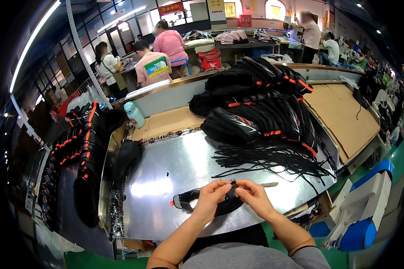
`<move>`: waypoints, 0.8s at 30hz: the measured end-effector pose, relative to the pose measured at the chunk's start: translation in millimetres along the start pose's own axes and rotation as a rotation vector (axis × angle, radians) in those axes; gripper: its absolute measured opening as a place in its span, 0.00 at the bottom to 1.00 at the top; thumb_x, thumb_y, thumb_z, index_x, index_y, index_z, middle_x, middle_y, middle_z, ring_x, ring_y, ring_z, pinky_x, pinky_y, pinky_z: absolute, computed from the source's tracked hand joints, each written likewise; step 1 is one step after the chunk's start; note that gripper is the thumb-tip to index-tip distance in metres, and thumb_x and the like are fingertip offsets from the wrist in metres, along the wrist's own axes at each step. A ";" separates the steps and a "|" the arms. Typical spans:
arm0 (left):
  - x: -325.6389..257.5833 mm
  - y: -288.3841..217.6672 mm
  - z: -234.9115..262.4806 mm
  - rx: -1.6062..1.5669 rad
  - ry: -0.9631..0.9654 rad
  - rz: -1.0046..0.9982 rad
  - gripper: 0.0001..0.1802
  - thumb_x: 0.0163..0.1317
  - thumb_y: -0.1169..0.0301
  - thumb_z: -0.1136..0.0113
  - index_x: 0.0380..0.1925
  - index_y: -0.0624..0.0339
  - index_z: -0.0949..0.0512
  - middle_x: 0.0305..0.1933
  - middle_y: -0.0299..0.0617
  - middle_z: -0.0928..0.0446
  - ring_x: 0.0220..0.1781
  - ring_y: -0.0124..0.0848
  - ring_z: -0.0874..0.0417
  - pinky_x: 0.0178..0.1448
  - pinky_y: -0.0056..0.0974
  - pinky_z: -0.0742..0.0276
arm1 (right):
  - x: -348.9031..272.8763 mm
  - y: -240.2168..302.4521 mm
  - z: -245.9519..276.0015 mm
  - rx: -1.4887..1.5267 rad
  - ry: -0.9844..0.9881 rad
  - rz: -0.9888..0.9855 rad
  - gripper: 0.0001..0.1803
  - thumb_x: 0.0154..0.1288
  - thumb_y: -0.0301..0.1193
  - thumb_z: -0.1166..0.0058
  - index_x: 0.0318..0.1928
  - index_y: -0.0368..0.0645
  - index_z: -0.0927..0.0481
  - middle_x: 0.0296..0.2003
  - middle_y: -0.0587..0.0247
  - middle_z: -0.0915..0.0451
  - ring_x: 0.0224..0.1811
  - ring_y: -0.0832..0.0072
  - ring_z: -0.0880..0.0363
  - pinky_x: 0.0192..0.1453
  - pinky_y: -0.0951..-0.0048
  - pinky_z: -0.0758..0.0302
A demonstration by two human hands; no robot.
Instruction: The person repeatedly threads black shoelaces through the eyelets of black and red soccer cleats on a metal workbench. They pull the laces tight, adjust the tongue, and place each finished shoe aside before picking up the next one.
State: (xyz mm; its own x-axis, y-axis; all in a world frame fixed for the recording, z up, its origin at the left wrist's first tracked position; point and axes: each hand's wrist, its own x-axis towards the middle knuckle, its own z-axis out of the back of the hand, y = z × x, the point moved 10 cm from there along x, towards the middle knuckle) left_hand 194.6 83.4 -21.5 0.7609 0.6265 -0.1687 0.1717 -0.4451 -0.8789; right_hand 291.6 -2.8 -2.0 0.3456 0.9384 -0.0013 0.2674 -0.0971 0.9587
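Over the metal worktop (155,210), both my hands meet with thumbs and fingers pinched together. A small black piece (233,182) shows between the fingertips of my left hand (209,197) and my right hand (252,196); its kind is too small to make out. Below them lies a black shoe upper (187,197) with an orange tab at its left end, partly covered by my left hand. Just beyond my hands, a bundle of black shoelaces (260,158) spreads across the worktop.
Stacked black shoe uppers (260,123) with orange strips rise behind the laces. More uppers (89,157) stand in rows at the left. A light blue bottle (134,114) stands at the far left corner. Cardboard (341,112) covers the right-hand surface. Several people work beyond the bench.
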 end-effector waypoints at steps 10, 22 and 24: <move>-4.6 -2.0 -8.2 0.023 0.040 0.003 0.08 0.68 0.70 0.36 0.42 0.62 0.17 0.25 0.22 0.29 0.25 0.12 0.39 0.29 0.23 0.48 | -1.4 2.2 4.4 0.080 0.027 -0.040 0.13 0.71 0.27 0.40 0.54 0.37 0.19 0.36 0.72 0.18 0.31 0.91 0.28 0.32 0.87 0.35; 1.4 0.0 -1.1 -0.048 0.061 -0.004 0.07 0.69 0.70 0.38 0.42 0.60 0.19 0.27 0.25 0.28 0.27 0.16 0.36 0.32 0.24 0.42 | -1.7 2.0 30.6 0.015 -0.005 -0.029 0.15 0.71 0.25 0.40 0.56 0.37 0.20 0.37 0.75 0.20 0.34 0.91 0.27 0.38 0.88 0.32; -0.8 -12.9 6.6 -0.018 0.011 -0.083 0.06 0.71 0.71 0.42 0.43 0.61 0.23 0.31 0.33 0.25 0.33 0.22 0.27 0.41 0.29 0.31 | -3.5 6.6 62.3 -0.124 -0.092 0.008 0.17 0.70 0.26 0.40 0.57 0.37 0.21 0.35 0.75 0.22 0.33 0.91 0.29 0.37 0.87 0.33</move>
State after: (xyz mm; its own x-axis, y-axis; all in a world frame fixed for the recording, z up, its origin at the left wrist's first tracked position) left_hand 187.7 92.9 -13.0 0.7507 0.6544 -0.0905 0.2453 -0.4034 -0.8815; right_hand 348.1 -27.4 -13.4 0.4296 0.9029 -0.0141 0.1530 -0.0574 0.9866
